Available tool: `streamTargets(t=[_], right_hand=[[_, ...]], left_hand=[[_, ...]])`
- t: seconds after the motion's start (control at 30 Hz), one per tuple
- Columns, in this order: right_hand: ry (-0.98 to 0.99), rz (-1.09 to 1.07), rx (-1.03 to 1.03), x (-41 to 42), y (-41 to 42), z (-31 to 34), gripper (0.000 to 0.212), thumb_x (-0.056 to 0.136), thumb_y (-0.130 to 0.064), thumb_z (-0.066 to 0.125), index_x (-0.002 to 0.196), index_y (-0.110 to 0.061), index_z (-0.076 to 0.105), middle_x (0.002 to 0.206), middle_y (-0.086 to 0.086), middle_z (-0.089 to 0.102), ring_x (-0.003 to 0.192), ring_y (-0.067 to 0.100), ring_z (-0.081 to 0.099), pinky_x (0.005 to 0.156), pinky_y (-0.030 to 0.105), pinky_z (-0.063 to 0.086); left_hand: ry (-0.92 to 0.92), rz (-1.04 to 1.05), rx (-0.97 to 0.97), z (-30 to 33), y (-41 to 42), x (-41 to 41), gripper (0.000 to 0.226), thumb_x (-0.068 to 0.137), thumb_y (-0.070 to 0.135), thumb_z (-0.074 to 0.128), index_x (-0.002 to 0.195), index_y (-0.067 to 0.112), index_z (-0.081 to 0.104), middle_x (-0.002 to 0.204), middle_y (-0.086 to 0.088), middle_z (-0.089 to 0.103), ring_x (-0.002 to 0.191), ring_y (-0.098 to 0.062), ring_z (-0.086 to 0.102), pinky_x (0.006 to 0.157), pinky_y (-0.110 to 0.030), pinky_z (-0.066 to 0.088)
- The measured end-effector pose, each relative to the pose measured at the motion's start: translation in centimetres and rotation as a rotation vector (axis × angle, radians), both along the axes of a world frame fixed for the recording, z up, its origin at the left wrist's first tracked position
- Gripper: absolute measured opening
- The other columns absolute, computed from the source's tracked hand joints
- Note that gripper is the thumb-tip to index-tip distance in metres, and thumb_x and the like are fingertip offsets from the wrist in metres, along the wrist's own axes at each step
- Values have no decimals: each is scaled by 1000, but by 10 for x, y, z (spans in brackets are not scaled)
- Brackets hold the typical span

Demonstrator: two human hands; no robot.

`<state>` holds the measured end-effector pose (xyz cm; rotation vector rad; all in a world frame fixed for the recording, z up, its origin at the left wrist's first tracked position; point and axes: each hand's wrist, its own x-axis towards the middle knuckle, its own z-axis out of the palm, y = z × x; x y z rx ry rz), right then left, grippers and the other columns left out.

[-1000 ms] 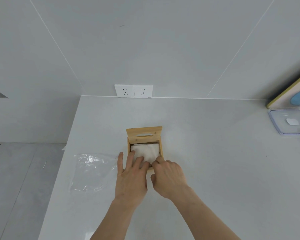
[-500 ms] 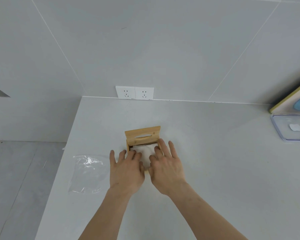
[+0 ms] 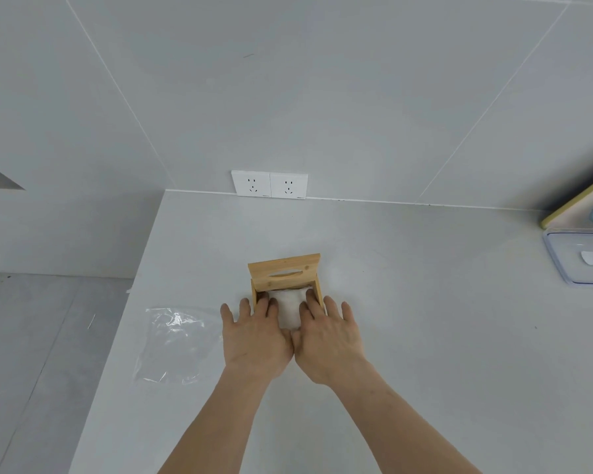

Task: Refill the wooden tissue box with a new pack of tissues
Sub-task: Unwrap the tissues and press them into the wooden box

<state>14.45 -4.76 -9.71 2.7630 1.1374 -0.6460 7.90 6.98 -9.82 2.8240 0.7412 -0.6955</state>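
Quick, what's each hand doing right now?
Left hand: open, flat, fingers pressing the tissues.
Right hand: open, flat, fingers pressing the tissues too.

A: Hands?
B: Both in frame, lower centre. Left hand [image 3: 254, 340] and right hand [image 3: 329, 340] lie palm down, side by side, thumbs touching along the inner edges.
A: Fingers?
B: Spread flat, extended toward the upper frame, not curled around anything. Inner fingers press down; outer ones splay wide.
A: Arms?
B: Bare forearms rise from the bottom edge, converging at the wrists in a V.
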Motion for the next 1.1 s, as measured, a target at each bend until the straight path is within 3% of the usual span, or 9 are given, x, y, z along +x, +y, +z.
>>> streamTargets(t=[0.17, 0.3, 0.6, 0.67, 0.73, 0.8, 0.93, 1.0, 1.1], right_hand=[[-66, 36, 155, -1, -7, 5, 56, 93, -38, 21, 117, -17, 67, 132, 4, 61, 120, 28, 52, 109, 40, 36], [-71, 47, 120, 0, -13, -1, 45, 97, -36, 33, 106, -16, 73, 126, 2, 63, 116, 30, 54, 108, 43, 37], [-150, -24, 185, -8, -6, 12, 41, 94, -33, 40, 95, -16, 77, 106, 2, 73, 121, 29, 57, 112, 43, 37], [-223, -76, 307, -11, -2, 21, 25, 88, -26, 56, 79, -15, 76, 88, 4, 75, 108, 31, 65, 103, 44, 47], [-266, -153, 463, -17, 4, 29, 15, 83, -20, 64, 72, -14, 72, 75, 2, 70, 89, 29, 66, 86, 40, 52], [-265, -204, 618, -29, 15, 36, 12, 82, -18, 65, 72, -16, 71, 71, -1, 67, 76, 25, 62, 73, 37, 51], [-106, -276, 777, -55, 39, 43, 12, 85, -20, 62, 74, -22, 68, 71, -7, 66, 60, 18, 59, 51, 33, 50], [93, -293, 770, -68, 48, 40, 14, 87, -22, 58, 78, -23, 68, 75, -8, 69, 60, 12, 60, 54, 33, 53], [436, -328, 630, -90, 57, 30, 20, 90, -25, 54, 83, -21, 73, 82, -8, 75, 68, 12, 66, 67, 32, 57]], left_hand=[[-181, -31, -7, 0, 2, -15, 41, 95, 34, 39, 131, 23, 57, 143, 5, 57, 131, -23, 51, 117, -45, 28], [-197, -33, 9, -3, -3, -24, 36, 96, 34, 35, 114, 27, 66, 122, 9, 67, 111, -22, 60, 103, -40, 36], [-268, -21, -59, 0, 2, -28, 38, 100, 32, 30, 123, 29, 61, 129, 13, 63, 122, -19, 56, 118, -42, 27], [-386, -24, -73, 9, 5, -32, 34, 97, 30, 34, 110, 29, 65, 109, 11, 70, 99, -20, 65, 108, -39, 39], [-533, -4, -118, 16, 12, -40, 25, 93, 26, 41, 96, 28, 66, 87, 10, 70, 71, -22, 65, 82, -33, 50], [-631, 81, -136, 22, 24, -51, 20, 94, 28, 44, 91, 30, 64, 80, 11, 68, 59, -23, 60, 60, -30, 46], [-750, 320, -169, 23, 56, -68, 19, 96, 33, 41, 93, 33, 60, 84, 12, 69, 66, -14, 65, 60, -35, 53], [-760, 390, -157, 16, 73, -75, 15, 96, 23, 51, 100, 31, 62, 93, 11, 70, 77, -15, 67, 67, -36, 55], [-594, 340, -82, -2, 98, -88, 35, 93, 11, 56, 124, 25, 62, 120, 4, 70, 111, -23, 63, 93, -39, 50]])
